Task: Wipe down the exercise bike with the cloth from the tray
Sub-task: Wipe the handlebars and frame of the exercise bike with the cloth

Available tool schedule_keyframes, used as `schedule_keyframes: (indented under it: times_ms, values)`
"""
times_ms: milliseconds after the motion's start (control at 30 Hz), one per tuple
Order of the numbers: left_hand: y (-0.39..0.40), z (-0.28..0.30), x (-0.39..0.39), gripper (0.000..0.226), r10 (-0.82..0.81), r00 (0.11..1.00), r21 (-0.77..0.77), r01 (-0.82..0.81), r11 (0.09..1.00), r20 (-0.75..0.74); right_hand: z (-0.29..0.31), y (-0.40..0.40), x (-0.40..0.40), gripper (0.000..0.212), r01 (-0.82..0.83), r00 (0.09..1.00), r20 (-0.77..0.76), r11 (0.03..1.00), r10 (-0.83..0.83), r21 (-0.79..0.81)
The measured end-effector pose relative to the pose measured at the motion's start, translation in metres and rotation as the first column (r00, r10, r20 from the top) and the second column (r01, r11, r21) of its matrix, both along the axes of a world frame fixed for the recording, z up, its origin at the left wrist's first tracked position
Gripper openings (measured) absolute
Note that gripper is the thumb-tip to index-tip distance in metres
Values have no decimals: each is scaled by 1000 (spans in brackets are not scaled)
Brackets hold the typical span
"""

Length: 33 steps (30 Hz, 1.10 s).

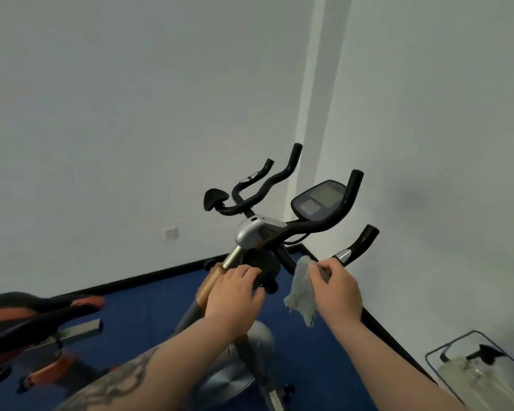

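Observation:
The exercise bike [260,231] stands in the room's corner, with black handlebars, a grey head piece and a dark console [319,200]. My left hand [235,292] rests on the stem just below the head, its fingers curled over the black knob there. My right hand [336,289] pinches a pale grey cloth [301,295], which hangs down beside the near right handlebar grip [359,246]. The cloth dangles free in the air and touches no part of the bike that I can make out.
A clear tray [445,348] with a spray bottle [478,366] sits on the floor at the lower right by the wall. The bike's orange and black saddle [33,315] is at the lower left. Blue floor mat and white walls surround the bike.

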<state>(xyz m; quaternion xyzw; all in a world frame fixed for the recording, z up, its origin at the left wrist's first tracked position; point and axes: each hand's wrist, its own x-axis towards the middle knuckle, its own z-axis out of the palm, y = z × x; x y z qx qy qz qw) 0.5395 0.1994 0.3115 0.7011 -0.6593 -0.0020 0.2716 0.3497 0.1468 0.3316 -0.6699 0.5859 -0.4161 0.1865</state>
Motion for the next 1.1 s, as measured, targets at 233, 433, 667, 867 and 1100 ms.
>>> schedule_keyframes:
  times_ms: [233,433,667,867,1100]
  values:
    - [-25,-2,35,43,-30,999,13,30,999,-44,17,-29,40,17,36,998,-42,996,-40,-77]
    - [-54,-14,53,41,9,996,32,-6,999,-93,4,-42,81,16,-167,976,-163,975,142,-150]
    - [-72,-38,56,34,27,961,57,-12,998,-275,-32,-39,89,29,-343,860,-457,921,229,-185]
    - [-98,-41,60,29,-135,910,-50,126,991,-392,-33,-44,98,31,-166,869,-492,967,50,-194]
    - [-111,-55,73,32,-377,739,-135,368,920,-558,-42,-23,118,29,-52,756,-644,970,-117,-238]
